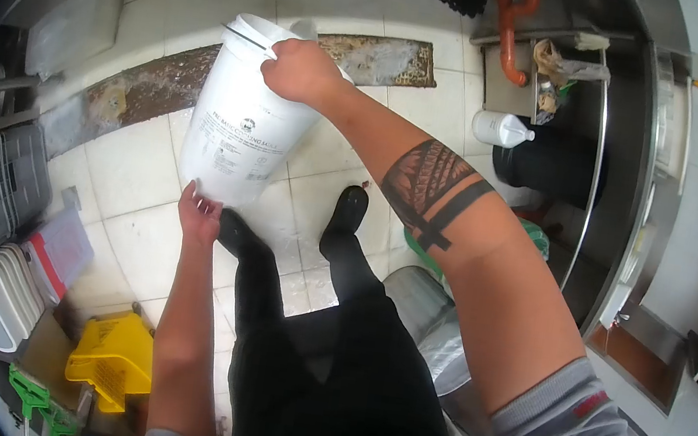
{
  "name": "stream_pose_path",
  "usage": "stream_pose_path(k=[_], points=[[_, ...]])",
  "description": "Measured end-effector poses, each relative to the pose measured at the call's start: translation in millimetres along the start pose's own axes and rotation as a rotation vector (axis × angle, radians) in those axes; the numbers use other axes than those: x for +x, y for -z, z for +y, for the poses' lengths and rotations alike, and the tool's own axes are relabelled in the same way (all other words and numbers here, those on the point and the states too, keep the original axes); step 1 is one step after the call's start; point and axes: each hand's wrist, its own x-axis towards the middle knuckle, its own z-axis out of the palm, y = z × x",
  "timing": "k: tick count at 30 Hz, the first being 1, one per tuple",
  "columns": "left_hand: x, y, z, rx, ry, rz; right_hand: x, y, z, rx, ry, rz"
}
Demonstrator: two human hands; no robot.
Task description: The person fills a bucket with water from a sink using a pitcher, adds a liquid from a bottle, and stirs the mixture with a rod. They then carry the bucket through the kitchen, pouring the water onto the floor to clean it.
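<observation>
A large white plastic bucket [243, 120] with dark printing on its side is tilted over the floor, its mouth pointing away from me. My right hand [300, 73] is closed on the rim, near the thin wire handle [245, 38]. Under the bucket's base, my left hand [200, 214] supports it with curled fingers. The inside of the bucket is mostly hidden. Beyond it runs a long floor drain [150, 86] with a brown, wet-looking channel and a grate [387, 60] at its right part.
At the left stand grey folded panels [6, 177], white trays [8, 297] and a yellow plastic mop-bucket part [112, 354]. A white jug [502, 130] sits by a black container [550, 167] on the right, below an orange pipe [509, 36]. Pale tiles [129, 180] cover the floor.
</observation>
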Motion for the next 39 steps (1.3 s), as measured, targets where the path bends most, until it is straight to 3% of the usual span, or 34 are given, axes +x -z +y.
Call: stream_pose_path(k=[4,7,9,11,12,19,21,26,29,31,32,39], points=[[27,20,8,0.139,-0.036,0.019,3,-22,29,0.072,-0.077,-0.039],[20,-1,-9,0.225,-0.084,0.054,3,-25,85,0.161,-0.044,-0.041],[33,-24,-16,0.285,-0.095,0.067,6,-28,123,0.251,-0.118,-0.015],[57,-49,-29,0.321,-0.139,-0.044,8,-26,165,0.285,-0.142,0.029],[50,-58,-14,0.323,-0.138,-0.091,5,-25,153,0.302,-0.143,0.069],[45,-183,-97,0.429,-0.078,-0.131,1,-3,261,0.365,-0.278,0.21],[35,-210,-116,0.447,-0.062,-0.072,9,1,289,0.349,-0.297,0.331],[18,-256,-168,0.482,-0.013,-0.2,8,42,348,0.158,-0.298,0.297],[4,-272,-183,0.497,0.017,-0.238,-6,69,347,0.184,-0.396,0.307],[0,-275,-188,0.543,0.043,-0.281,-23,81,346,-0.117,-0.305,0.196],[-4,-277,-188,0.555,0.059,-0.301,-24,80,343,0.247,-0.461,0.339],[-9,-270,-145,0.741,0.091,-0.425,-81,90,279,0.292,-0.522,0.554]])
